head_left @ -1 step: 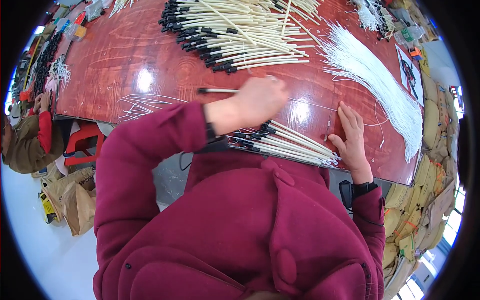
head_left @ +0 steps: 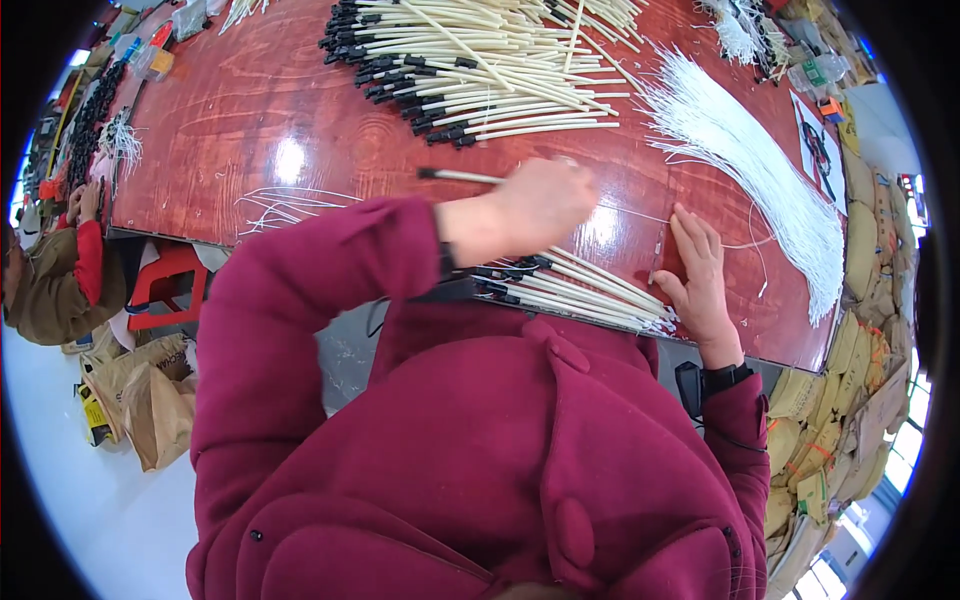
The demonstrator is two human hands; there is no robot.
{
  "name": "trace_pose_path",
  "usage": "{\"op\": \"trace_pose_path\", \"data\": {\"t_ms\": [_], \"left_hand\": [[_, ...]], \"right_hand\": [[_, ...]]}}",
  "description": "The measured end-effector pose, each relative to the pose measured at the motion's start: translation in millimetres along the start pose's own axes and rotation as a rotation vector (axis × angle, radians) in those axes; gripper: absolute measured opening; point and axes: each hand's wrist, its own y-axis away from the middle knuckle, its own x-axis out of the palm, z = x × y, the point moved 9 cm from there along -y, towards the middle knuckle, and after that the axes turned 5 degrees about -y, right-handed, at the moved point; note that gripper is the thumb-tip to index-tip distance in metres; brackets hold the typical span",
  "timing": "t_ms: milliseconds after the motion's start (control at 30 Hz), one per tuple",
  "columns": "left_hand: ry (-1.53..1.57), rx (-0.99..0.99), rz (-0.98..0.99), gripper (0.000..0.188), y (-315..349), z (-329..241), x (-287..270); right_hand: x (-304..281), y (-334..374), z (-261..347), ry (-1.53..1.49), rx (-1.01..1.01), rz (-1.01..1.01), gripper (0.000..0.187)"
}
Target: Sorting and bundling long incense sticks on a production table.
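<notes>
My left hand (head_left: 545,205), slightly smeared by motion, is closed around a cream rod (head_left: 466,176) whose black end sticks out to the left. From that hand a thin white string (head_left: 637,212) runs across the red table to my right hand (head_left: 703,275). The right hand rests on the tabletop, fingers stretched and thumb apart, its fingertips at the string. Between me and the hands lie several cream rods (head_left: 590,290) with black ends, along the near table edge. Whether the string is joined to the held rod is hidden by my left hand.
A large pile of black-ended rods (head_left: 500,75) covers the far middle of the red table (head_left: 250,120). To the right lies a thick bundle of white strings (head_left: 770,170), with scissors (head_left: 818,150) beyond. Loose strings (head_left: 285,208) lie left. Another person (head_left: 60,285) sits far left.
My left hand has shifted a little to the right with the rod, nearer my right hand. The right hand stays in place.
</notes>
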Motion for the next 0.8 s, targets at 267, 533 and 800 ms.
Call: {"op": "trace_pose_path", "data": {"t_ms": [267, 533, 800], "left_hand": [[0.046, 0.072, -0.013, 0.012, -33.5, -46.9, -9.7], [-0.051, -0.454, -0.007, 0.012, 54.8, 65.7, -22.5], [0.224, -0.410, -0.090, 0.013, 55.7, 59.6, -23.5]], "right_hand": [[-1.3, -14.6, 18.7, -0.114, -0.106, -0.103, 0.070], [-2.8, -40.6, 21.0, -0.066, -0.069, -0.115, 0.058], [0.9, -65.8, 45.4, -0.080, -0.248, -0.156, 0.026]]}}
